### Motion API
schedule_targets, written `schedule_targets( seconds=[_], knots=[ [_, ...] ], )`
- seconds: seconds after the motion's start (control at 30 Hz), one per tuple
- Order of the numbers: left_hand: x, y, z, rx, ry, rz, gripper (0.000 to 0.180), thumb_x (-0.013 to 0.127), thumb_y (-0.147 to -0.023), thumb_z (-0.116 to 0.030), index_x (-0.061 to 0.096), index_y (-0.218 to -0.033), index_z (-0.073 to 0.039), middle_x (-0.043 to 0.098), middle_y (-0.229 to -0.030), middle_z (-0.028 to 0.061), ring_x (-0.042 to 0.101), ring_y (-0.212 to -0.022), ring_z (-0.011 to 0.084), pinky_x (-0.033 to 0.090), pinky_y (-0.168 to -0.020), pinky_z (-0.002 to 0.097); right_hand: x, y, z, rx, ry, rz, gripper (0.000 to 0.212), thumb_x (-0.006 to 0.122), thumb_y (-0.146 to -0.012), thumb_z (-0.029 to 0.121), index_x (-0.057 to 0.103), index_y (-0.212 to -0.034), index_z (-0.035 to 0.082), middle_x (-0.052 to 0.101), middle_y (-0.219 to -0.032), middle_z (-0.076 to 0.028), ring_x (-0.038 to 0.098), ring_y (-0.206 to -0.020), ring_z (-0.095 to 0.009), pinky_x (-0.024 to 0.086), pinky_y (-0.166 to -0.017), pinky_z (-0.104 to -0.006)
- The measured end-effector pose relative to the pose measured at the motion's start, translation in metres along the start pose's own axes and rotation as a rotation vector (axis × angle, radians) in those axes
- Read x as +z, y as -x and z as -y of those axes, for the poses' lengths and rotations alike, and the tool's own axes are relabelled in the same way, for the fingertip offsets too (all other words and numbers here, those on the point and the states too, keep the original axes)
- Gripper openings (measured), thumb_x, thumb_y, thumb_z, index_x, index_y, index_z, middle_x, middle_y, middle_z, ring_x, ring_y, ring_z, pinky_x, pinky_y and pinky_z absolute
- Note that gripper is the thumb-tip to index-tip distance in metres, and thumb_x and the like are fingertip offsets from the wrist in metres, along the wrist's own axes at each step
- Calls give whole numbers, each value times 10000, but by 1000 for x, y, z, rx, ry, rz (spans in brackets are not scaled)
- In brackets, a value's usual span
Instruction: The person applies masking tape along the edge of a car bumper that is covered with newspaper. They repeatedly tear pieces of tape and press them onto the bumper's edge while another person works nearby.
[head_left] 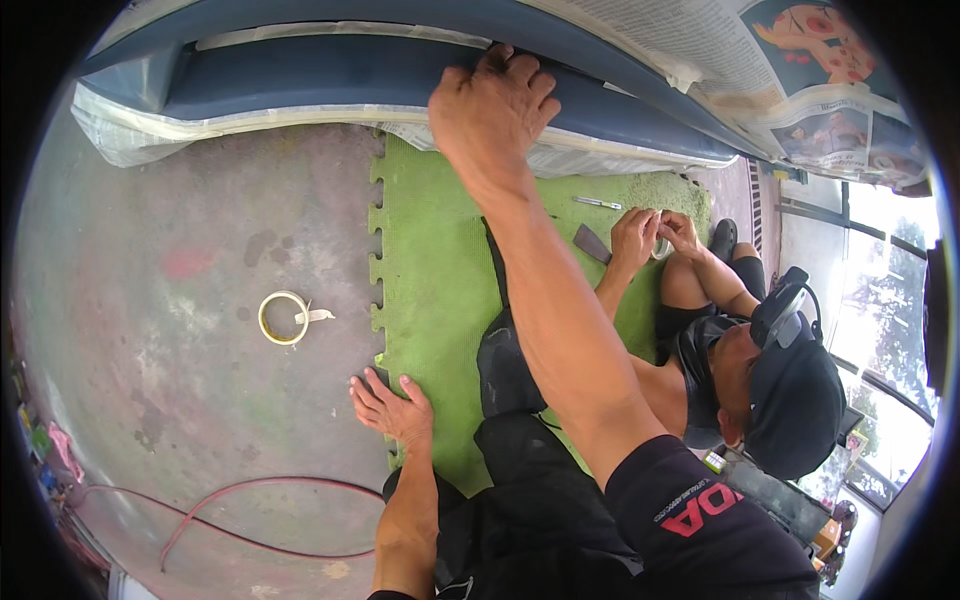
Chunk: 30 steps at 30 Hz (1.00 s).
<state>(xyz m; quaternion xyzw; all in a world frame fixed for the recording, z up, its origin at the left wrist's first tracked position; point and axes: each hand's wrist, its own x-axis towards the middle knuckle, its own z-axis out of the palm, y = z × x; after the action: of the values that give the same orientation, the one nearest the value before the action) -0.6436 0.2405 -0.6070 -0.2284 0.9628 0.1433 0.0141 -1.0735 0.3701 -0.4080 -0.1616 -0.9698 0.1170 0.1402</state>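
My right hand (490, 115) reaches far forward onto a blue-grey vehicle body panel (300, 75). Its fingers are curled against the panel near a narrow gap, and their tips are hidden, so what they hold, if anything, cannot be made out. Pale masking tape and newspaper (690, 40) cover the areas around the bare panel. My left hand (392, 405) lies with fingers spread at the border of a green foam mat (430, 270) and the concrete floor; nothing is in it. Beyond that hand, a roll of masking tape (264, 325) rests on the concrete with a loose end sticking out.
At the right, a person in a dark cap (795, 415) sits with both hands on a tape roll (661, 248). A scraper blade (592, 243) and a slim cutter (597, 202) lie on the mat. A red hose (250, 482) curves over the concrete (200, 400).
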Motion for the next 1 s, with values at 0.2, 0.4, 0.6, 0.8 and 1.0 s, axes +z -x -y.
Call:
schedule_targets(
  seconds=[0.2,0.4,0.6,0.8,1.0],
  knots=[
    [-2,-1,0,-7,7,0,719,552,-1086,-463,427,-1689,-90,360,-1751,217,316,-1599,444,247,-1286,623,-13,1,-49,-23,-99,-66,623,550,-1032,388,625,-1515,1,576,-1514,-243,498,-1338,-469,376,-1160,-609],
    [-3,-1,-3,17,27,0,723,556,-1087,-455,424,-1687,-75,355,-1751,225,311,-1599,448,243,-1288,622,8,1,-40,-14,62,-96,631,480,-1075,381,588,-1513,-61,512,-1647,-258,494,-1341,-473,362,-1151,-610],
    [0,1,0,18,8,0,722,549,-1090,-462,428,-1684,-69,354,-1754,228,309,-1599,452,252,-1283,625,13,7,-26,-111,94,-118,585,484,-1065,355,638,-1460,-48,590,-1572,-249,511,-1289,-433,377,-1097,-599],
    [-1,1,1,10,2,0,714,547,-1093,-457,433,-1682,-70,351,-1754,230,309,-1599,451,255,-1281,629,-9,13,-41,-160,-453,-281,310,683,-976,304,754,-1081,22,763,-1059,-102,582,-1064,-375,428,-965,-524],
    [0,0,-1,20,10,-8,703,544,-1098,-451,438,-1680,-71,355,-1751,232,314,-1595,453,258,-1280,630,-26,-10,-60,173,-192,-72,617,705,-984,661,795,-861,63,793,-902,-136,652,-1083,-368,450,-1052,-566]
  ],
)
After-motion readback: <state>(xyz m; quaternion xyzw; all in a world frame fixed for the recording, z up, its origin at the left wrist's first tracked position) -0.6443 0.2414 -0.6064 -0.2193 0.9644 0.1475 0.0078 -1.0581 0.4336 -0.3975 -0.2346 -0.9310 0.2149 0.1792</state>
